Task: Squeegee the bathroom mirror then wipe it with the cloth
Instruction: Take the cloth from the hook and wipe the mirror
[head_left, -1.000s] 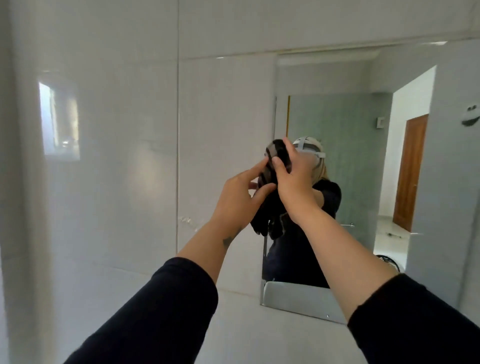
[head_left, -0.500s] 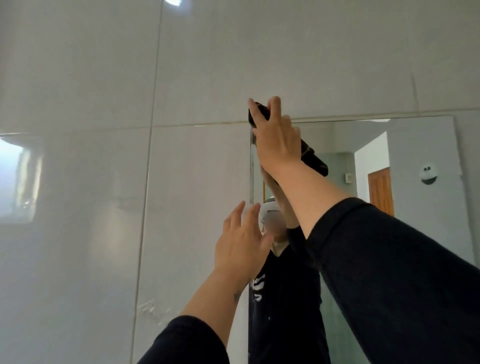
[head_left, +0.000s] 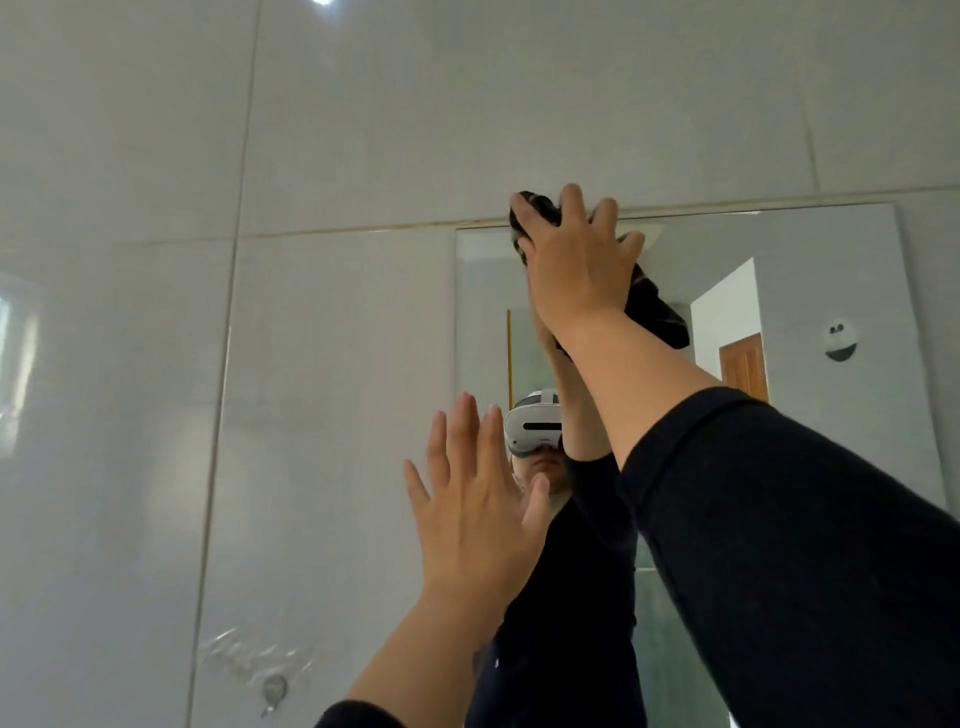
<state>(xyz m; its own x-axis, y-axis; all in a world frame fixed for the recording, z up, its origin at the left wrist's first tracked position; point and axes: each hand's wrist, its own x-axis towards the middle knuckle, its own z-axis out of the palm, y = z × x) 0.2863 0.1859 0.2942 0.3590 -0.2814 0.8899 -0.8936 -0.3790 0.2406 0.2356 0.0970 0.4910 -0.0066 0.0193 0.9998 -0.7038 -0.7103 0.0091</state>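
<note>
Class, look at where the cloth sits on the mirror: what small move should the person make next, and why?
Probably sweep the right hand sideways to the right along the mirror top edge. It presses the dark cloth near the upper left corner, so the glass to the right looks unwiped. The left hand is open and empty.

I see a black cloth (head_left: 655, 306), black sleeves (head_left: 779, 545), pale grey wall tiles (head_left: 337, 364) (shiny), and a brown door (head_left: 744, 366).
</note>
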